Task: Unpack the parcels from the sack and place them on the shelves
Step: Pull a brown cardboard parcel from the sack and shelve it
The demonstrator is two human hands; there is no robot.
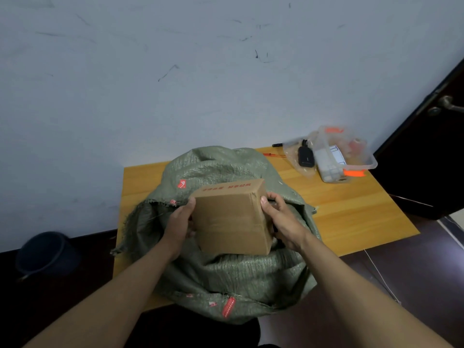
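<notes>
wooden table against scuffed pale wall, dark floor.

You held a plain brown box with red print along one side. Your sack was olive green with red marks, the table orange-yellow woodgrain, the wall pale grey, scuffed black.

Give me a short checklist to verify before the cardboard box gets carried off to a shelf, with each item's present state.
1. Both hands on the cardboard box: ok, left hand and right hand hold opposite sides.
2. Box out of the green sack: ok, it sits above the opening.
3. Box sealed: ok, tape across the top.
4. Shelf in view: not ok.
5. More parcels inside the sack: cannot tell.
</notes>
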